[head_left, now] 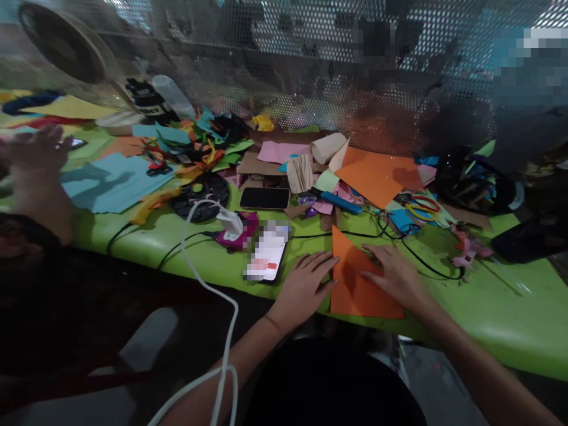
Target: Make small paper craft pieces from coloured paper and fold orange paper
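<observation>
A sheet of orange paper (355,290), folded into a triangle, lies at the front edge of the green table (523,319). My left hand (306,281) rests at its left edge, fingers stretched out and the tips touching the paper. From the right, my right hand (393,275) reaches over the slanted edge with its fingers apart, thumb and fingertips on the paper. Neither hand grips anything. Left of my left hand lies a phone with a lit screen (270,251).
A purple power strip (237,234) with a white charger and cable sits to the left. Behind are a dark phone (265,198), a blue cutter (341,202), another orange sheet (377,171) and paper scraps. A glue gun (153,206) and another person's hand (38,154) are at left.
</observation>
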The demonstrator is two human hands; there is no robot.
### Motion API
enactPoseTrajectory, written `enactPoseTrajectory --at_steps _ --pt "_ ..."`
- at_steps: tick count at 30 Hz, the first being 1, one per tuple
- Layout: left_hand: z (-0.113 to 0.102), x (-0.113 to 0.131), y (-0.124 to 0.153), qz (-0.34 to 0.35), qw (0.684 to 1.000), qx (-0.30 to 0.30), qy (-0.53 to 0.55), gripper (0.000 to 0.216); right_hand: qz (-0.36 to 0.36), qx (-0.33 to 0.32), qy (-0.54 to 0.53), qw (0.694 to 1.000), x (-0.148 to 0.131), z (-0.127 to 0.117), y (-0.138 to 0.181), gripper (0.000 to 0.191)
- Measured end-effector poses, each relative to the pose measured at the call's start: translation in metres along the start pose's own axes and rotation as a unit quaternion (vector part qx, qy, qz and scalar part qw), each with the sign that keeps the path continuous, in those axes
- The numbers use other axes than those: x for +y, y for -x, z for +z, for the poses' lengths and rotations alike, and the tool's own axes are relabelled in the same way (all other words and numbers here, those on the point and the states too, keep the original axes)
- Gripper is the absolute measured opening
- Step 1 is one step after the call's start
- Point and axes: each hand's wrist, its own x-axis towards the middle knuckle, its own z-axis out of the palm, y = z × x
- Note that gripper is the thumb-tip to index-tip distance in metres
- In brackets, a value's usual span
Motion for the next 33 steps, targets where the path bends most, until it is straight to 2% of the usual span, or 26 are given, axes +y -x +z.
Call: enactPoseTrajectory --at_steps 3,6,9,12,14,15,18,20,25,28,33 --pt "0.000 0.000 -0.007 -0.034 0.996 0.041 0.074 0.052 0.053 -0.032 -0.039 0.997 -0.004 0.005 -0.012 0.042" --pt "0.003 -0.001 -0.018 -0.072 0.977 0.097 0.176 0.061 0.090 -0.055 -0.146 0.984 -0.007 0.001 -0.017 0.024" --pt "0.005 -0.001 -0.039 -0.111 0.933 0.125 0.320 0.065 0.113 -0.055 -0.302 0.945 -0.009 -0.005 -0.022 0.023" --pt "0.005 0.001 -0.065 -0.123 0.868 0.100 0.471 0.052 0.142 -0.043 -0.423 0.894 -0.014 -0.011 -0.027 0.032" --pt "0.005 0.001 -0.080 -0.129 0.836 0.084 0.527 0.040 0.140 -0.035 -0.452 0.880 -0.017 -0.016 -0.032 0.036" --pt "0.005 0.000 -0.086 -0.131 0.830 0.083 0.535 0.036 0.132 -0.029 -0.443 0.886 -0.017 -0.018 -0.035 0.037" --pt "0.005 0.001 -0.096 -0.130 0.855 0.099 0.492 0.030 0.110 0.013 -0.377 0.919 -0.015 -0.027 -0.048 0.045" --pt "0.006 0.003 -0.098 -0.126 0.882 0.103 0.442 0.029 0.107 0.044 -0.366 0.923 -0.013 -0.032 -0.059 0.050" --pt "0.008 0.009 -0.098 -0.120 0.923 0.073 0.357 0.027 0.106 0.078 -0.428 0.894 -0.012 -0.029 -0.083 0.043" --pt "0.013 0.008 -0.098 -0.109 0.941 0.073 0.313 0.034 0.119 0.092 -0.447 0.882 -0.013 -0.022 -0.086 0.040" --pt "0.018 0.004 -0.097 -0.111 0.937 0.044 0.329 0.037 0.143 0.114 -0.469 0.864 -0.011 -0.016 -0.082 0.042"
